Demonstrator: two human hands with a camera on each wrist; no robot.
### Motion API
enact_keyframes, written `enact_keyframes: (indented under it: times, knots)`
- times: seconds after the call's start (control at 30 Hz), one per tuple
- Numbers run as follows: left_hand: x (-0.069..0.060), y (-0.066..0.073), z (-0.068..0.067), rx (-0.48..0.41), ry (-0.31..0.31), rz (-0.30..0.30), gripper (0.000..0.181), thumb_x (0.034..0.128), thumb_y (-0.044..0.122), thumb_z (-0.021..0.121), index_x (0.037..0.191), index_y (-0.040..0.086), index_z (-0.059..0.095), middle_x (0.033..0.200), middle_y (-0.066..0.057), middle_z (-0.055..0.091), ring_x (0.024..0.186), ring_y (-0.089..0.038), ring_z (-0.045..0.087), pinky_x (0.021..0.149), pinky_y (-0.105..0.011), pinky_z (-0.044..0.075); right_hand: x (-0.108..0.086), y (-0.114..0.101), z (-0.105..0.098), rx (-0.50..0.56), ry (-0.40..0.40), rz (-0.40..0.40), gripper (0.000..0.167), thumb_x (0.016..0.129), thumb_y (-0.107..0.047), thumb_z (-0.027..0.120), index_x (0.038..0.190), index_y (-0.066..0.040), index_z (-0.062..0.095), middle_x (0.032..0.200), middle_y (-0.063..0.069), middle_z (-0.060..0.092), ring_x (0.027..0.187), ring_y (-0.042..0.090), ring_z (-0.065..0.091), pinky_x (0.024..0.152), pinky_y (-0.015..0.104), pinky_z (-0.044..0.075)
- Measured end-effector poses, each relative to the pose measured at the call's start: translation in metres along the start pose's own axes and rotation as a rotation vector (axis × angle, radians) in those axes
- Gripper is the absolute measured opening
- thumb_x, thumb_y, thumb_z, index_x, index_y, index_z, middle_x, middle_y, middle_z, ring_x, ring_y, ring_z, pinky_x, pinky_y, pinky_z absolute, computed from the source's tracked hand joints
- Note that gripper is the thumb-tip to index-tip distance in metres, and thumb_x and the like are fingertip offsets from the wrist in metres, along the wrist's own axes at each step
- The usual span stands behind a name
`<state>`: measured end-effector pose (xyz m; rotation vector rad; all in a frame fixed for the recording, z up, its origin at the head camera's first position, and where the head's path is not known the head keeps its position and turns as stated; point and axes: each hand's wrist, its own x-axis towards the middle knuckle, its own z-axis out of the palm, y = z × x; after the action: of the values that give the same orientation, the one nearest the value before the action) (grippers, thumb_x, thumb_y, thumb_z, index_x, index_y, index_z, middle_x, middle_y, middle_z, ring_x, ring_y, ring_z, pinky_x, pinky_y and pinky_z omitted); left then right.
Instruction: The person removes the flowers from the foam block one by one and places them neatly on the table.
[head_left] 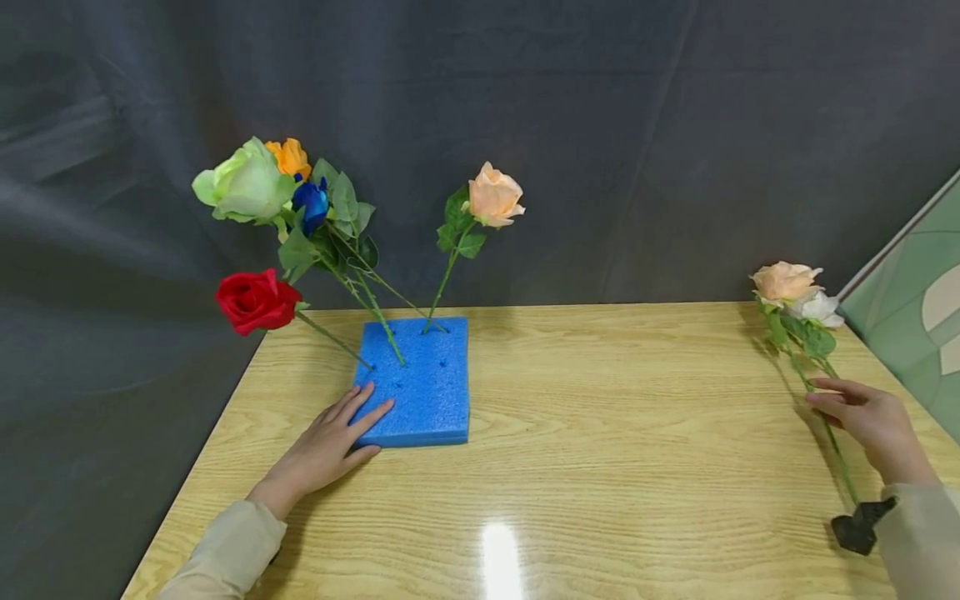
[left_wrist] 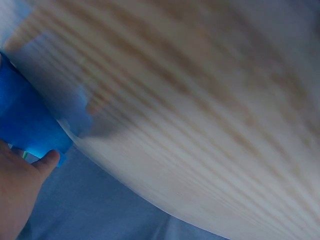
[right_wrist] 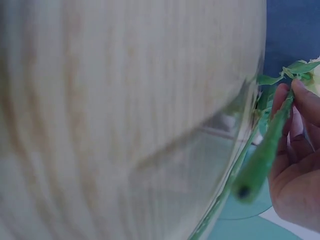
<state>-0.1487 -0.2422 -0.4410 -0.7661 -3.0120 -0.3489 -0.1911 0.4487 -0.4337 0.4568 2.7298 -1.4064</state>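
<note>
A blue foam block lies on the table at left of centre, with several flower stems standing in it. My left hand rests on its front left corner with fingers spread; in the left wrist view the thumb of that hand is by the edge of the block. At the far right, my right hand pinches the green stem of a peach rose. A white rose is beside it. In the right wrist view the stem runs between thumb and fingers of the hand.
In the block stand a red rose, a pale green rose, an orange flower, a blue flower and a peach rose. A black object is by the right sleeve. A green patterned panel stands at right.
</note>
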Motion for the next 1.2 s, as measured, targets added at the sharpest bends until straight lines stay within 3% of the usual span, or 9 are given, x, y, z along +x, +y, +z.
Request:
enact_keyframes:
  times: [0.17,0.33,0.63,0.7,0.77,0.83,0.87,0.93,1.2]
  knots:
    - [0.0,-0.001,0.001,0.005,0.007,0.006,0.065,0.0915,0.029,0.063,0.15,0.021,0.035,0.157,-0.018,0.024,0.143,-0.041,0.025,0.108,-0.06,0.034,0.002,0.012,-0.003,-0.093,0.034,0.028,0.061,0.098,-0.031,0.053,0.141,0.01,0.038,0.078,-0.044,0.038,0.064,-0.019,0.048,0.055,0.012,0.049]
    - [-0.001,0.0,0.001,0.004,0.0,-0.001,0.065,0.0917,0.03,0.063,0.15,0.021,0.035,0.157,-0.018,0.024,0.143,-0.041,0.025,0.108,-0.06,0.034,0.003,0.024,-0.006,-0.1,0.047,0.027,0.067,0.098,-0.034,0.052,0.143,0.012,0.033,0.078,-0.043,0.039,0.064,-0.02,0.047,0.056,0.012,0.048]
    - [-0.001,-0.001,0.0,-0.013,-0.01,-0.013,0.066,0.092,0.03,0.062,0.15,0.022,0.033,0.158,-0.017,0.022,0.144,-0.04,0.023,0.108,-0.061,0.033,0.004,0.032,-0.01,-0.111,0.07,0.074,0.061,0.096,-0.034,0.055,0.139,0.007,0.044,0.075,-0.043,0.037,0.062,-0.02,0.045,0.055,0.011,0.047]
    - [-0.001,-0.001,0.0,-0.014,-0.011,-0.015,0.066,0.092,0.031,0.062,0.15,0.023,0.033,0.158,-0.017,0.022,0.144,-0.04,0.023,0.108,-0.061,0.033,0.004,0.031,-0.01,-0.147,0.074,0.094,0.06,0.096,-0.037,0.053,0.139,0.005,0.045,0.082,-0.025,0.06,0.067,-0.018,0.043,0.064,0.02,0.051]
    - [-0.001,-0.001,0.0,-0.012,-0.011,-0.014,0.066,0.0921,0.031,0.062,0.15,0.023,0.033,0.158,-0.016,0.022,0.144,-0.04,0.023,0.108,-0.061,0.033,0.003,0.029,-0.009,-0.165,0.067,0.113,0.064,0.096,-0.039,0.052,0.139,0.007,0.043,0.115,0.007,0.067,0.086,0.004,0.06,0.084,0.037,0.053]
    - [-0.001,-0.001,0.001,-0.008,-0.009,-0.01,0.066,0.0921,0.031,0.062,0.15,0.023,0.033,0.158,-0.016,0.022,0.144,-0.04,0.023,0.108,-0.061,0.033,0.001,0.024,-0.008,-0.185,0.066,0.131,0.064,0.097,-0.039,0.049,0.14,0.009,0.041,0.144,0.032,0.039,0.109,0.033,0.056,0.095,0.056,0.043]
    - [-0.001,-0.001,0.001,-0.006,-0.008,-0.009,0.066,0.0921,0.031,0.062,0.15,0.023,0.033,0.158,-0.017,0.023,0.144,-0.04,0.024,0.108,-0.061,0.034,-0.001,0.022,-0.007,-0.194,0.062,0.138,0.066,0.098,-0.039,0.047,0.141,0.01,0.039,0.15,0.038,0.02,0.117,0.046,0.046,0.097,0.063,0.036]
    - [-0.001,-0.001,0.001,-0.005,-0.006,-0.005,0.066,0.0921,0.031,0.062,0.15,0.023,0.033,0.158,-0.017,0.023,0.144,-0.04,0.024,0.108,-0.061,0.034,-0.003,0.018,-0.006,-0.186,0.059,0.137,0.066,0.099,-0.036,0.046,0.14,0.014,0.034,0.149,0.04,0.015,0.128,0.06,0.023,0.102,0.068,0.027]
    - [0.0,-0.001,0.001,-0.002,-0.001,-0.005,0.065,0.0922,0.031,0.062,0.15,0.022,0.033,0.158,-0.017,0.023,0.144,-0.041,0.024,0.108,-0.061,0.034,-0.004,0.008,-0.004,-0.196,0.059,0.138,0.064,0.099,-0.032,0.046,0.139,0.016,0.034,0.148,0.041,0.016,0.129,0.06,0.022,0.102,0.068,0.027]
